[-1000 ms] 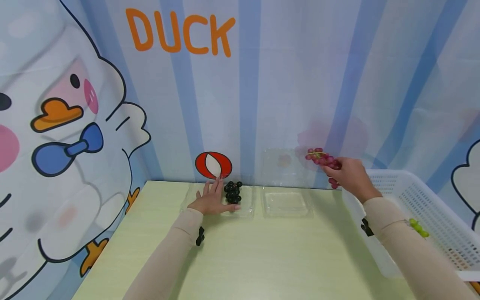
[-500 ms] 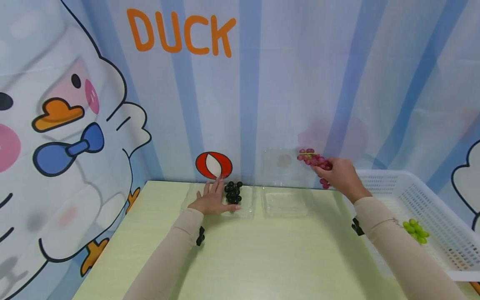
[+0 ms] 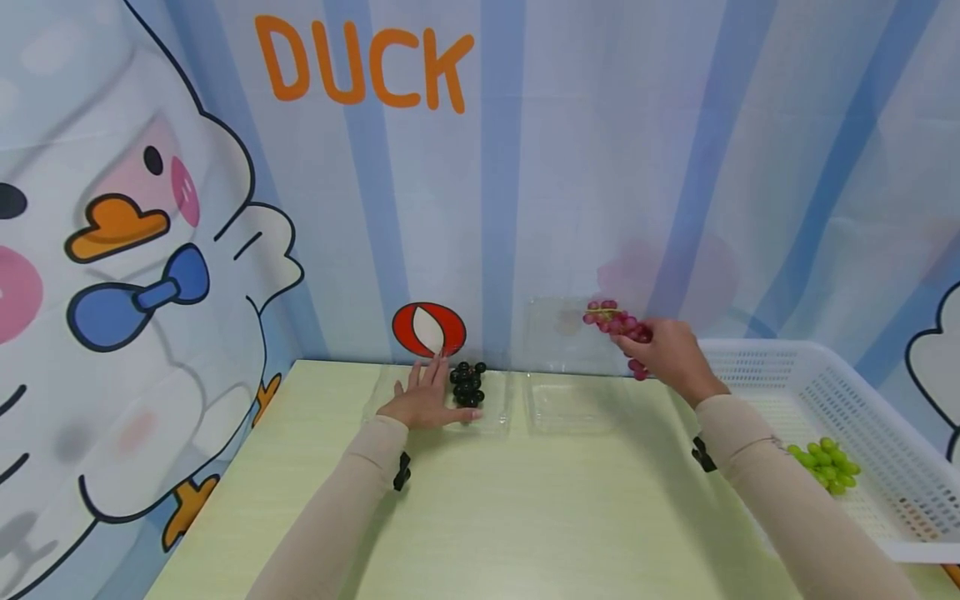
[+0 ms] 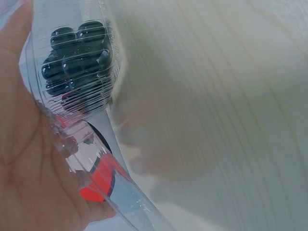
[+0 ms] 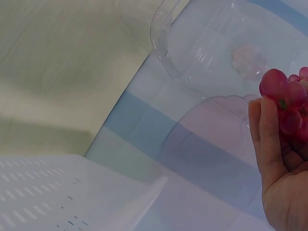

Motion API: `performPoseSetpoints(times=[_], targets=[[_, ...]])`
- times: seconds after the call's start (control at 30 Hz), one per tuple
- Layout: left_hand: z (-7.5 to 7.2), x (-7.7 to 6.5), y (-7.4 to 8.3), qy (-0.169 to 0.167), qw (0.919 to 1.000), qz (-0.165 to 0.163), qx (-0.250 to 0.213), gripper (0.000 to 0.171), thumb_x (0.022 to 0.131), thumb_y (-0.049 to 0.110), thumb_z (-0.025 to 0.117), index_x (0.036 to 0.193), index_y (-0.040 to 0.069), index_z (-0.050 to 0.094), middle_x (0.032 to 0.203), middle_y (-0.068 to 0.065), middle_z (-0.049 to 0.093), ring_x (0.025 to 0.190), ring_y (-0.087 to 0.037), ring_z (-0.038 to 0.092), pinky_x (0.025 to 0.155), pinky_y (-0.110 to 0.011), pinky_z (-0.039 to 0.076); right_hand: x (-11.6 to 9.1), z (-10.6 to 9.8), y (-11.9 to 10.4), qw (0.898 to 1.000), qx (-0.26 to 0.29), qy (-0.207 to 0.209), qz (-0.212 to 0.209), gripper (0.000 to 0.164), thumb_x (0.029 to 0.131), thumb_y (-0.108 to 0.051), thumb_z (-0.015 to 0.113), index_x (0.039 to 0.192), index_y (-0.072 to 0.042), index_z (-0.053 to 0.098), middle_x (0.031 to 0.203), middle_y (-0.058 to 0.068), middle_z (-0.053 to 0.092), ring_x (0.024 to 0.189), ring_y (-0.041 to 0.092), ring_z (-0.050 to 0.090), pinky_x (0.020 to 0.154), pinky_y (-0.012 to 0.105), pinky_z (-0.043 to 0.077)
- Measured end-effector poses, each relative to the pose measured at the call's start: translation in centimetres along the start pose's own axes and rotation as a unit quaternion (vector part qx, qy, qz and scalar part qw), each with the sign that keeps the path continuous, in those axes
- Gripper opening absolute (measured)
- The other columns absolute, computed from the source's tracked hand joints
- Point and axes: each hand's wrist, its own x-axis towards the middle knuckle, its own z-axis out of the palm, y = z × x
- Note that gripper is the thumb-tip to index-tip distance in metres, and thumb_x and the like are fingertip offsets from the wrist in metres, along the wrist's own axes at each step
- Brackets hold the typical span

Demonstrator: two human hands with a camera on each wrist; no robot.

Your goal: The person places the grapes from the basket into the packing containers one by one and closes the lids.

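Note:
My right hand [image 3: 675, 357] pinches a bunch of red grapes [image 3: 617, 320] in the air, right of the second clear container's raised lid. In the right wrist view the red grapes [image 5: 290, 98] sit between thumb and fingers. My left hand [image 3: 422, 403], fingers spread, rests on a clear plastic container [image 3: 495, 417] at the back of the table. Inside that container lie black grapes [image 3: 467, 385], seen through its ribbed wall in the left wrist view. Beside it stands the second clear container [image 3: 572, 407], lid upright against the curtain, with no fruit visible in it.
A white plastic basket [image 3: 892, 533] stands on the right, partly behind my right forearm. Green grapes [image 3: 827, 463] lie in it. A curtain [image 3: 555, 167] printed with a duck hangs along the table's [image 3: 525, 517] back edge.
My right hand has moved left with the red grapes, away from the basket and toward the second container. More of the green grapes shows now. The left hand has stayed in place.

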Motion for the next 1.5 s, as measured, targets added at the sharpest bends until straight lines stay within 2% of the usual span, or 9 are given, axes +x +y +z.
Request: performPoseSetpoints(times=[0.17, 0.43, 0.57, 0.8, 1.33, 1.5], targets=[[-0.3, -0.3, 0.2, -0.006, 1.0, -0.002, 0.001, 0.128, 0.077, 0.088, 0.055, 0.165, 0.015, -0.003, 0.171, -0.003, -0.014, 0.156, -0.042, -0.009, 0.116, -0.074, 0.005, 0.0, 0.4, -0.1, 1.0, -0.003, -0.006, 0.001, 0.044, 0.097, -0.045, 0.067, 0.086, -0.003, 0.063, 0.07, 0.007, 0.063, 0.061, 0.019, 0.053, 0.053, 0.031, 0.045], [0.1, -0.3, 0.0, 0.013, 0.9997, 0.014, -0.014, 0.135, 0.071, 0.094, 0.054, 0.165, 0.011, 0.003, 0.172, -0.007, -0.009, 0.155, -0.045, -0.007, 0.111, -0.08, 0.003, 0.1, 1.2, -0.2, 1.0, -0.004, -0.012, 0.001, 0.044, 0.097, -0.046, 0.067, 0.086, -0.004, 0.063, 0.07, 0.007, 0.063, 0.06, 0.019, 0.053, 0.053, 0.031, 0.044], [0.1, -0.3, 0.0, 0.012, 0.9997, 0.011, -0.016, 0.135, 0.071, 0.094, 0.053, 0.165, 0.013, 0.0, 0.172, -0.004, -0.011, 0.155, -0.042, -0.009, 0.114, -0.077, 0.002, 0.1, 1.4, -0.4, 1.0, 0.0, -0.012, 0.002, 0.045, 0.097, -0.047, 0.066, 0.087, -0.004, 0.063, 0.07, 0.006, 0.063, 0.061, 0.018, 0.052, 0.054, 0.031, 0.044], [0.6, 0.7, -0.5, 0.005, 0.9998, 0.003, -0.016, 0.132, 0.072, 0.091, 0.056, 0.165, 0.018, -0.004, 0.17, 0.001, -0.017, 0.155, -0.039, -0.015, 0.115, -0.076, 0.002, 0.3, 1.7, -0.5, 1.0, -0.004, -0.011, 0.0, 0.044, 0.097, -0.046, 0.065, 0.084, -0.005, 0.061, 0.066, 0.005, 0.06, 0.059, 0.017, 0.049, 0.053, 0.031, 0.04], [0.8, 0.7, -0.8, 0.015, 0.9998, 0.007, -0.01, 0.137, 0.067, 0.097, 0.051, 0.165, 0.017, -0.002, 0.171, 0.0, -0.016, 0.156, -0.041, -0.01, 0.113, -0.078, 0.004, 0.2, 2.1, -0.6, 1.0, 0.003, -0.009, -0.001, 0.044, 0.097, -0.046, 0.066, 0.082, -0.005, 0.06, 0.064, 0.004, 0.057, 0.056, 0.016, 0.046, 0.051, 0.03, 0.038], [0.7, 0.6, -0.7, 0.009, 0.9999, 0.005, -0.009, 0.138, 0.067, 0.098, 0.05, 0.165, 0.018, -0.003, 0.171, 0.0, -0.016, 0.156, -0.041, -0.011, 0.114, -0.077, 0.004, 0.2, 2.4, -0.9, 1.0, 0.009, -0.009, 0.002, 0.043, 0.097, -0.045, 0.067, 0.083, -0.005, 0.062, 0.065, 0.005, 0.061, 0.056, 0.017, 0.05, 0.051, 0.03, 0.041]])
